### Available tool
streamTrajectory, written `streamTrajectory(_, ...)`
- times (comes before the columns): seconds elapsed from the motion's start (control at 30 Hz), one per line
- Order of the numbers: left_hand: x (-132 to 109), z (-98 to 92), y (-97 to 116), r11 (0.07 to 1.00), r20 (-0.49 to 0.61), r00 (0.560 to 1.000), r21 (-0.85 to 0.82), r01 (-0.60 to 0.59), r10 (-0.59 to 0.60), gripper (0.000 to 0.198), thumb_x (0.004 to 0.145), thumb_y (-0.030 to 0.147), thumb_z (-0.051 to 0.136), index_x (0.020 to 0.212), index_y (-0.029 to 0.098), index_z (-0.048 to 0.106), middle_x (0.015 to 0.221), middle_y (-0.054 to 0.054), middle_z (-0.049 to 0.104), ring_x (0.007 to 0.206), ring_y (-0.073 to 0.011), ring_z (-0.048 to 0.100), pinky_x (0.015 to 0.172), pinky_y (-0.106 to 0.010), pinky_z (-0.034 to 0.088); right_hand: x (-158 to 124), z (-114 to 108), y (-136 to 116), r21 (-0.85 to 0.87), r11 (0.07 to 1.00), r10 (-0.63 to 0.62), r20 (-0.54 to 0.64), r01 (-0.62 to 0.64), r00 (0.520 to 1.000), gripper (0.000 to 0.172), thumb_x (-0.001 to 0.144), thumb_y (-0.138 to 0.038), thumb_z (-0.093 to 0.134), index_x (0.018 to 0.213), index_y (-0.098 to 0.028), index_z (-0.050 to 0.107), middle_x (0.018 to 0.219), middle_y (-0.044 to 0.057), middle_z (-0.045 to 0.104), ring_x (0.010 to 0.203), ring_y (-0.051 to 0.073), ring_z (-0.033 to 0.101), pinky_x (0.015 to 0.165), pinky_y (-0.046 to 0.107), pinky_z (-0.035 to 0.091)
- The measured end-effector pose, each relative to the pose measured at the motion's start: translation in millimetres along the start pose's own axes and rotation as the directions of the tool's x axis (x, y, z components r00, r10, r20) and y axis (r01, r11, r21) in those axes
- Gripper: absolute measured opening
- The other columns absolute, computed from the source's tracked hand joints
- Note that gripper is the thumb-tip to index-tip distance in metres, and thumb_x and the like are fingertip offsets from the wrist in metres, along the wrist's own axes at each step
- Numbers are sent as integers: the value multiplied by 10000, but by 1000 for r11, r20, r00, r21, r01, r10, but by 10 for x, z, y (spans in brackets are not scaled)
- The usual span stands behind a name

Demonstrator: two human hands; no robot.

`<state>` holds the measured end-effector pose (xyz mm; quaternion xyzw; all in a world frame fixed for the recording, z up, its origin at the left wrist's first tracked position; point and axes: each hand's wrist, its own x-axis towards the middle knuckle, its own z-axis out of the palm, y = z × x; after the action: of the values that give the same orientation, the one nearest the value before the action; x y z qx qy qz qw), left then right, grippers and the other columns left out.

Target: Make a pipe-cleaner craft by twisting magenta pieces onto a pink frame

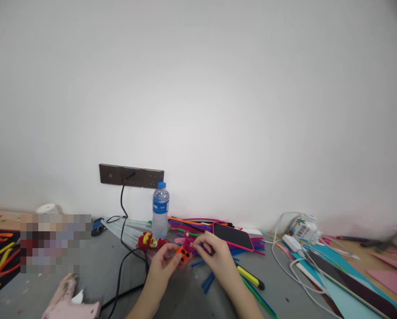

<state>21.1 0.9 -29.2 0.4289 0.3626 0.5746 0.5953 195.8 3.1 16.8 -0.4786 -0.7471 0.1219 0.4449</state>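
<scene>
My left hand [164, 265] pinches a small orange figure [184, 254] with black markings and a magenta top, held just above the grey table. On the other side, my right hand [212, 250] has thumb and fingertips pressed together at the figure's magenta part; what lies between them is too small to make out. Just behind my left hand lies a red and yellow fuzzy figure [148, 241] with an eye. Blue pipe cleaner pieces [208, 282] lie below my right hand, and a yellow and black utility knife [250, 276] rests to its right.
A water bottle [160, 212] stands near the wall. A pink-framed phone [233, 236] lies on purple pipe cleaners [258, 244]. At lower left is a pink glue gun [70, 301], with black cables nearby. White cables [293, 270] and a dark phone-like slab [351, 283] occupy the right.
</scene>
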Motion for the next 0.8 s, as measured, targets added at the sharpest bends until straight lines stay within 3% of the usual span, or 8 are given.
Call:
streamTrajectory(0.23, -16, 28, 23, 1000, -7, 1000, -4, -29, 29, 370, 611, 470, 815, 779, 159, 703, 733, -32, 689, 623, -169, 631, 587, -256, 529, -3, 9, 6, -16, 1000, -13, 4, 13, 1000, 125, 833, -198, 583, 727, -205, 648, 576, -58, 342, 538, 142, 428, 549, 231, 370)
streamTrajectory(0.43, 16, -21, 36, 1000, 52, 999, 26, -12, 10, 357, 612, 452, 820, 782, 158, 710, 729, -35, 692, 629, -178, 634, 591, -268, 541, -10, 27, 38, -52, 998, -37, 15, 38, 999, 124, 837, -198, 567, 734, -206, 635, 573, -54, 357, 549, 147, 437, 550, 231, 369)
streamTrajectory(0.8, -5, -2, 27, 999, 14, 999, 5, -33, 33, 347, 607, 433, 826, 778, 157, 706, 744, -38, 695, 641, -192, 644, 605, -292, 556, -6, 1, -26, -45, 998, -42, 16, 43, 999, 132, 830, -171, 562, 721, -202, 630, 582, -57, 347, 549, 137, 425, 551, 222, 369)
